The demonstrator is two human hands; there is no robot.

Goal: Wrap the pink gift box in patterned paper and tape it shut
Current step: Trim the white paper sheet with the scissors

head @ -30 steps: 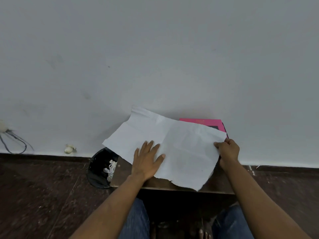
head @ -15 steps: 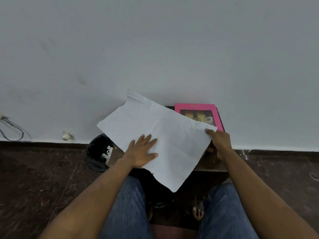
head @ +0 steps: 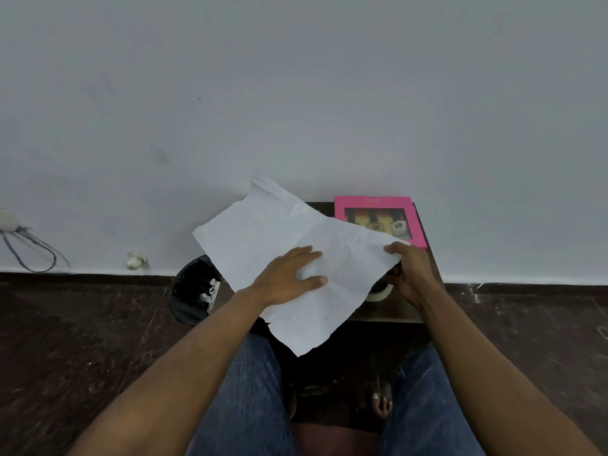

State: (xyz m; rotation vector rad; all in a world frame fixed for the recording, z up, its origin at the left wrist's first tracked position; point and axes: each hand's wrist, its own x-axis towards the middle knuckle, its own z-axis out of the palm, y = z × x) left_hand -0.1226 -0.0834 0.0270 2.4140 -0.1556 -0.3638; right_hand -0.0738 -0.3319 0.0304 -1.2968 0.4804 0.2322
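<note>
1. two changes are standing out: the creased white sheet of wrapping paper, plain side up, is now lying turned and drawn toward the person, its near corner hanging off the front of the small dark wooden table over the lap, where a second ago it was lying flatter and further back.
2. with the sheet shifted, the flat pink gift box with a clear window is showing almost whole at the back right of the table against the wall; earlier only its far strip was peeking out. it is lying bare and unwrapped, the paper's far right edge just overlapping its near side.
3. the left hand is resting flat on the middle of the sheet, fingers straight and spread, pressing it down.
4. the right hand is pinching the sheet's right corner between thumb and curled fingers.
5. a pale roll of tape is now peeking out under the lifted right edge, just beside that hand.
6. judging from this, the person is clearing and squaring the paper so the box can be set on it; wrapping proper is not yet begun, and the overhanging corner is looking likely to slide off.
7. a black bin is sitting on the floor to the left.
</note>
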